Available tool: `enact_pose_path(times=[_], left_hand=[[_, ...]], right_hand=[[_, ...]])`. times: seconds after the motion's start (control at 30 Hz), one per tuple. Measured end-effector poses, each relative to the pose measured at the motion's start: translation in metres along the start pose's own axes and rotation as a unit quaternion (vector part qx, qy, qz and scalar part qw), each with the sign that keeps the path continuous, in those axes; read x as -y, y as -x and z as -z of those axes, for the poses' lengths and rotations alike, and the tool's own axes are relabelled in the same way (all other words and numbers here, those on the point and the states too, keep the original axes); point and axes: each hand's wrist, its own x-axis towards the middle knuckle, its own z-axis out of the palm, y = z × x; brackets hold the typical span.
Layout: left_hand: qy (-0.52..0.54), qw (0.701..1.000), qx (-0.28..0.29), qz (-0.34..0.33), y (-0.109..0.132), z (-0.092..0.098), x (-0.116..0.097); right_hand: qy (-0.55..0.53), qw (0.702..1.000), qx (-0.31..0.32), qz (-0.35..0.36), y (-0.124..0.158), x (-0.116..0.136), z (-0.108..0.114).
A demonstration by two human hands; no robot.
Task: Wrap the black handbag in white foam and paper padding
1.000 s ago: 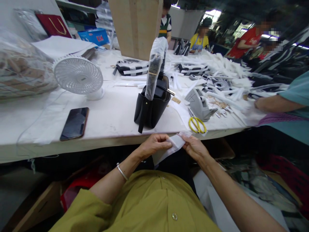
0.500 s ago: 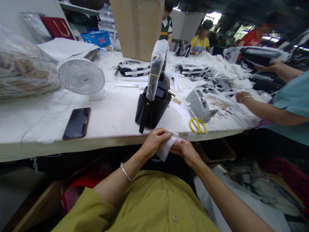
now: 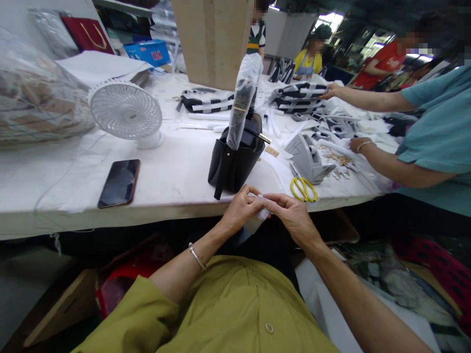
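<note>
Between my two hands is a thin white sheet (image 3: 263, 214), tissue-like and partly folded, just off the table's front edge. My left hand (image 3: 242, 208) pinches its left side between thumb and fingers. On the other side my right hand (image 3: 292, 213) grips the upper edge, fingertips close to the left thumb. Just beyond stands a black handbag (image 3: 235, 164), upright, a strap hanging down its front. Its raised handle (image 3: 243, 105) is wrapped in translucent white material. Yellow-handled scissors (image 3: 303, 189) lie right of my hands.
A grey tape dispenser (image 3: 309, 157) stands behind the scissors. Left are a phone (image 3: 119, 183) and a white fan (image 3: 127, 110). A tall cardboard box (image 3: 213, 44) stands behind the bag. At right, a co-worker's hand (image 3: 333, 91) touches wrapped black-and-white bags (image 3: 300, 96).
My right hand has moved up and closer to my left, and the sheet is now folded smaller. The co-worker has set a wrapped bag onto the pile at the back.
</note>
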Motion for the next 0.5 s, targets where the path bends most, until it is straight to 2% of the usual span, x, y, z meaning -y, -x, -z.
enact_pose_path(times=[0.13, 0.27, 0.37, 0.5], left_hand=[[-0.042, 0.999, 0.003, -0.001, 0.000, 0.006, -0.001], [-0.019, 0.999, 0.042, 0.028, 0.001, 0.010, 0.005], [0.011, 0.994, 0.067, 0.087, 0.007, 0.016, 0.022], [0.057, 0.985, 0.053, 0.156, 0.021, 0.022, 0.053]], right_hand=[[-0.006, 1.000, 0.027, -0.009, -0.003, -0.005, 0.002], [0.024, 0.998, -0.042, 0.042, -0.006, -0.005, 0.008], [0.034, 0.992, -0.093, 0.079, -0.008, -0.001, 0.018], [0.019, 0.993, -0.093, 0.068, -0.009, -0.001, 0.032]])
